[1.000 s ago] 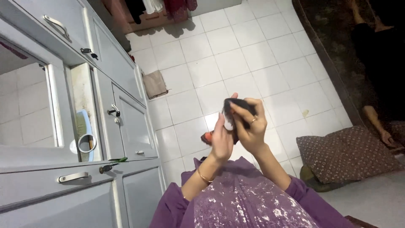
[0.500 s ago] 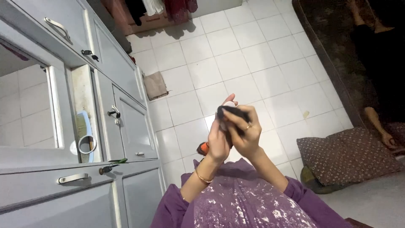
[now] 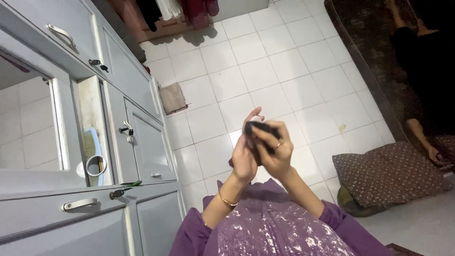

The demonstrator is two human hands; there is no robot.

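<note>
A: While the camera looks down, where are the two hands?

B: Both are raised at centre frame, above a purple sequinned garment (image 3: 275, 227) that fills the bottom middle. The left hand (image 3: 244, 159) and right hand (image 3: 275, 151) are pressed together around a small dark object (image 3: 259, 129).

A: Can you tell what the object is?

B: No. It is dark and small, with a pale bit showing at its top edge; the fingers cover most of it. The right hand's fingers curl over it from the right, the left hand closes on it from the left. It sits between the fingertips, at the middle of the frame, above the floor.

A: Anything on the hands?

B: A ring (image 3: 278, 145) on a right finger and a thin gold bangle (image 3: 226, 199) on the left wrist.

A: What surrounds them?

B: White floor tiles (image 3: 265, 71) fill the upper middle. Grey cabinets (image 3: 137, 142) run down the left side, with a key (image 3: 125, 130) hanging in one door. A blue comb (image 3: 92, 151) stands in an open niche at left. A brown patterned cushion (image 3: 388, 173) lies at lower right, and a folded brownish cloth (image 3: 173, 98) lies on the tiles beside the cabinets. Clothes (image 3: 180, 9) hang at the top edge.
</note>
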